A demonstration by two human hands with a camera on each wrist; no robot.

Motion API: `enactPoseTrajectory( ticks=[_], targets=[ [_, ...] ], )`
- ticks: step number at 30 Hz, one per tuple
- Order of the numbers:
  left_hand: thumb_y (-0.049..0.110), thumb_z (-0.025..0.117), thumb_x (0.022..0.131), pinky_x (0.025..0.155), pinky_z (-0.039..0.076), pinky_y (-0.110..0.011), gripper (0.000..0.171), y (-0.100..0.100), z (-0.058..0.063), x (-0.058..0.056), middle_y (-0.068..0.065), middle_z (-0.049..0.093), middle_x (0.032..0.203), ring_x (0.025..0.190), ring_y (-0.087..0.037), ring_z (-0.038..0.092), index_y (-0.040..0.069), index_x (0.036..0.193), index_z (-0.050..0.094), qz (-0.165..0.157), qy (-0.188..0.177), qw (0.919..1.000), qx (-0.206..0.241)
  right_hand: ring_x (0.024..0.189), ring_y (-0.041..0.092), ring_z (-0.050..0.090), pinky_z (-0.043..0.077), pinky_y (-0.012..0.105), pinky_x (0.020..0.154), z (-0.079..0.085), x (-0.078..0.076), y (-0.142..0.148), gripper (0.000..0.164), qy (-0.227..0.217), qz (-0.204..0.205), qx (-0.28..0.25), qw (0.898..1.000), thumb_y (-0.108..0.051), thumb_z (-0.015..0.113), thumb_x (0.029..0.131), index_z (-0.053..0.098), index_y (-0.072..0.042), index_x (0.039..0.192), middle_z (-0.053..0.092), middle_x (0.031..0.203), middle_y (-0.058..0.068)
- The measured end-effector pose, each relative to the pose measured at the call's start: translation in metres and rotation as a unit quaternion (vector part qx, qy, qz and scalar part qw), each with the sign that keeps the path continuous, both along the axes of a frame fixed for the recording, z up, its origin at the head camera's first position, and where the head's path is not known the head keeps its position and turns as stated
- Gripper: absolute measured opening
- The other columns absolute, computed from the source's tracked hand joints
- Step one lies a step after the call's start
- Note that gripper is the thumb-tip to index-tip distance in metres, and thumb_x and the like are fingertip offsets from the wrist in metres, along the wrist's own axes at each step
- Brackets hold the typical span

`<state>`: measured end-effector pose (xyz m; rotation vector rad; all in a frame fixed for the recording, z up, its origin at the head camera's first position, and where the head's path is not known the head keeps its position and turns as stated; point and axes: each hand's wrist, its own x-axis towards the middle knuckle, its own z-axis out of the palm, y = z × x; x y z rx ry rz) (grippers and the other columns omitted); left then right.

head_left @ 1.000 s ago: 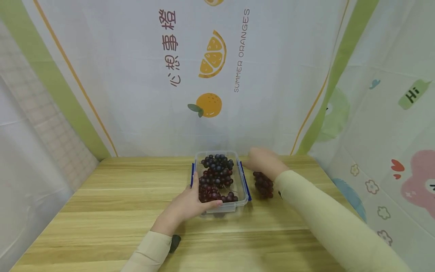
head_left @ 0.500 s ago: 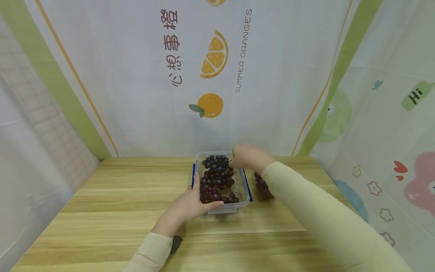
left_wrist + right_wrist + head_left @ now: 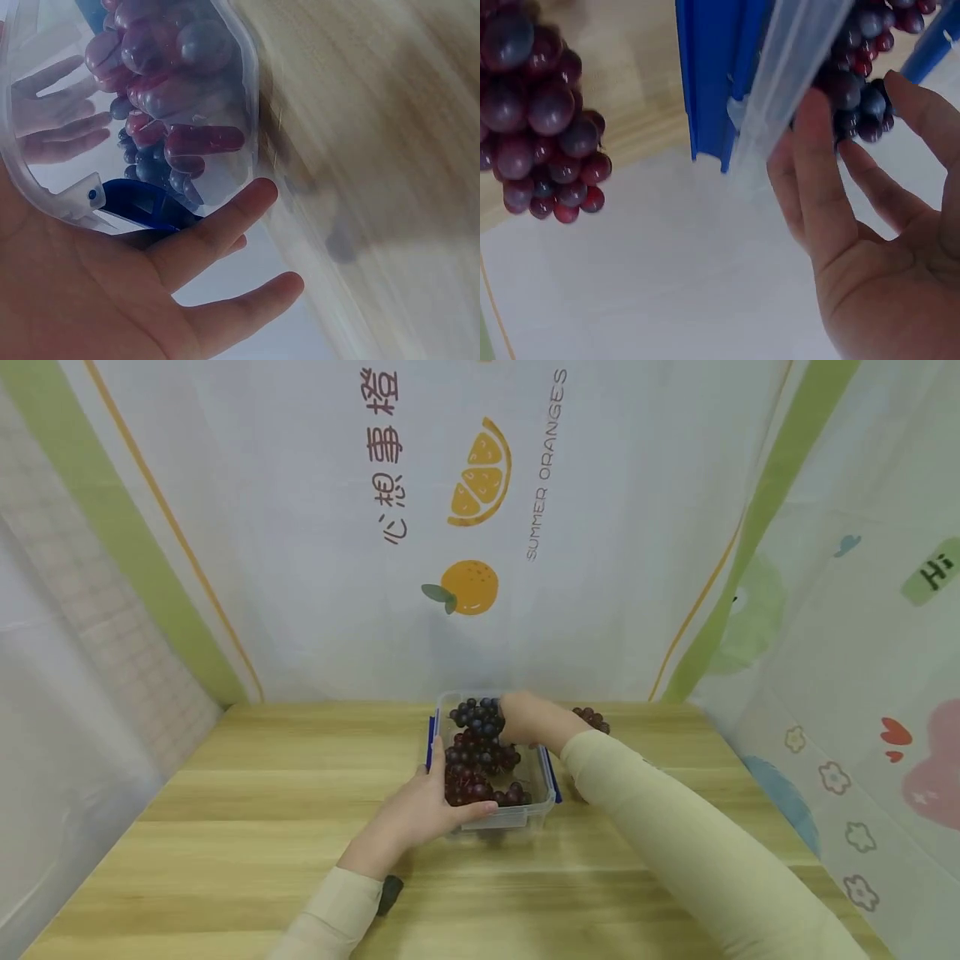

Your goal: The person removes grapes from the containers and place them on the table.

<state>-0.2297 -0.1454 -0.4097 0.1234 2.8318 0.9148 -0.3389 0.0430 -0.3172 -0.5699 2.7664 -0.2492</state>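
A clear plastic food container (image 3: 542,808) with blue clips holds several bunches of dark blue and red grapes (image 3: 467,787). My left hand (image 3: 416,810) rests against its front left corner, thumb along the front wall. In the left wrist view the fingers (image 3: 232,217) of that hand are spread beside a blue clip (image 3: 142,201). My right hand (image 3: 528,720) reaches over the container's right rim into its far part. In the right wrist view its thumb and fingers curl around a bunch of dark grapes (image 3: 845,91) inside. The head view partly hides that bunch behind the hand.
Another bunch of reddish grapes (image 3: 592,718) lies outside, right of the container, partly hidden by the right sleeve (image 3: 645,793). A wooden tabletop (image 3: 247,843) is beneath everything. Printed cloth (image 3: 330,610) hangs behind the table, and more patterned cloth (image 3: 840,693) hangs at the right.
My right hand has moved left from beside the container, over its right rim, to the grapes at the far end. The left hand has stayed at the front left corner.
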Motion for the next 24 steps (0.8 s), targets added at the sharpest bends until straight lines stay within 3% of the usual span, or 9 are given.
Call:
enactPoseTrajectory(
  ticks=[3,6,10,16,19,22,24],
  targets=[
    [0.093,0.064,0.078,0.088,0.061,-0.056,0.143,0.002,0.003,-0.002,-0.03,0.032,0.171,0.13,-0.047,0.066,0.018,0.17,-0.017,-0.005,-0.002,1.0,-0.004,0.112,0.029,0.074,0.064,0.04,0.09,-0.008,0.0,0.002,0.058,-0.003,0.022,0.02,1.0,-0.018,0.074,0.101,0.055,-0.002,0.153,0.061,0.153,0.018],
    [0.093,0.063,0.079,0.086,0.062,-0.055,0.142,0.003,0.006,-0.004,-0.03,0.032,0.17,0.13,-0.046,0.066,0.019,0.17,-0.018,-0.007,-0.006,0.9999,-0.009,0.144,0.034,0.057,0.053,0.048,0.114,-0.013,0.0,0.005,0.067,-0.001,0.061,0.043,0.997,-0.024,0.073,0.103,0.045,-0.007,0.162,0.049,0.165,0.017],
    [0.093,0.062,0.079,0.082,0.062,-0.052,0.141,0.004,0.007,-0.005,-0.029,0.034,0.17,0.127,-0.045,0.068,0.021,0.17,-0.018,-0.008,-0.009,0.9997,-0.021,0.157,0.038,0.04,0.04,0.055,0.126,-0.016,0.004,0.009,0.071,0.0,0.089,0.055,0.995,-0.027,0.072,0.103,0.042,-0.008,0.164,0.041,0.17,0.018],
    [0.093,0.063,0.079,0.09,0.061,-0.058,0.142,0.004,0.007,-0.002,-0.03,0.034,0.169,0.135,-0.048,0.063,0.018,0.171,-0.015,-0.006,-0.012,0.9996,-0.026,0.153,0.035,0.048,0.047,0.051,0.122,-0.019,0.01,0.01,0.069,-0.011,0.098,0.062,0.993,-0.024,0.071,0.104,0.042,-0.009,0.164,0.045,0.168,0.016],
    [0.093,0.063,0.079,0.092,0.06,-0.059,0.142,0.004,0.006,-0.001,-0.03,0.035,0.169,0.136,-0.048,0.062,0.017,0.171,-0.014,-0.003,-0.013,0.9996,-0.025,0.151,0.033,0.051,0.049,0.049,0.119,-0.023,0.012,0.008,0.07,0.0,0.099,0.078,0.992,-0.024,0.071,0.104,0.041,-0.011,0.165,0.037,0.172,0.017],
    [0.092,0.063,0.08,0.093,0.06,-0.059,0.142,0.004,0.007,0.002,-0.031,0.035,0.169,0.137,-0.048,0.061,0.017,0.171,-0.016,0.0,-0.011,0.9997,-0.021,0.128,0.03,0.068,0.058,0.042,0.104,-0.027,0.014,0.006,0.068,0.013,0.103,0.079,0.991,-0.021,0.072,0.103,0.043,-0.012,0.164,0.026,0.175,0.021],
    [0.092,0.063,0.08,0.094,0.059,-0.06,0.142,0.004,0.008,0.003,-0.031,0.034,0.169,0.139,-0.049,0.059,0.016,0.171,-0.016,0.003,-0.01,0.9997,-0.02,0.102,0.024,0.074,0.06,0.036,0.088,-0.03,0.014,0.005,0.066,0.013,0.108,0.072,0.992,-0.019,0.073,0.103,0.046,-0.01,0.162,0.024,0.175,0.024]
  ],
)
